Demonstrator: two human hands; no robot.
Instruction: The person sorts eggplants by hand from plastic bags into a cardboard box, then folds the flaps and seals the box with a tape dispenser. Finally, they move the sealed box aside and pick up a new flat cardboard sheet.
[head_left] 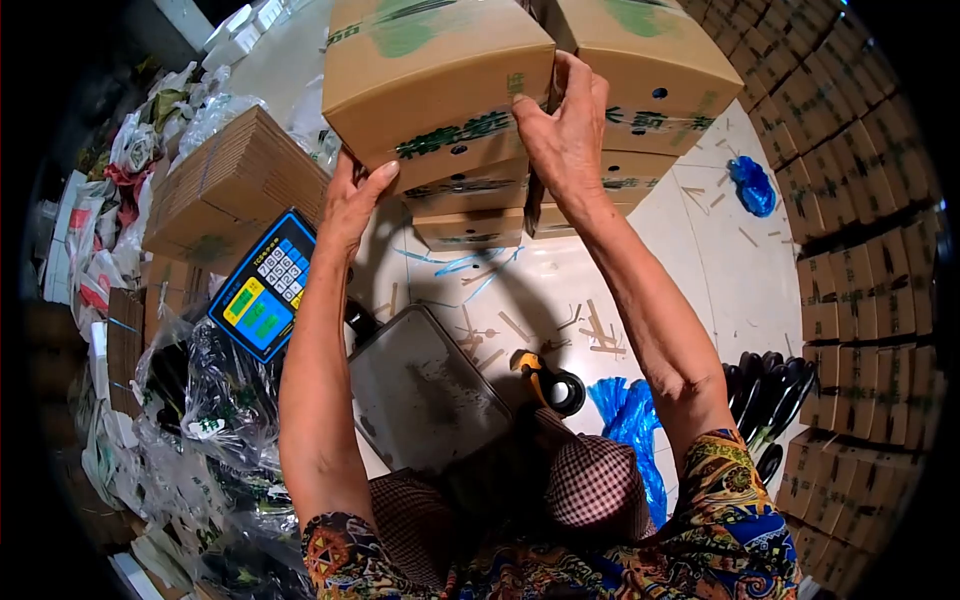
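A closed cardboard box [440, 100] with green and black printing is held between my two hands at the top of a stack. My left hand [355, 195] grips its lower left corner, the thumb on the front face and the fingers tucked underneath. Around its right edge, my right hand [565, 130] presses with the thumb on the front, while the other fingers go into the gap beside the neighbouring box [650, 90]. More boxes [468, 230] stand below the held one. A platform scale [430, 385] sits on the floor between my arms, its keypad display [265, 285] to the left.
Flattened cartons [230, 185] lean at the left near plastic bags [220, 440]. A tape dispenser [548, 382], blue plastic [630, 430], and eggplants [770, 390] lie near my knees. Box stacks [860, 290] line the right side. Cardboard strips [600, 330] litter the floor.
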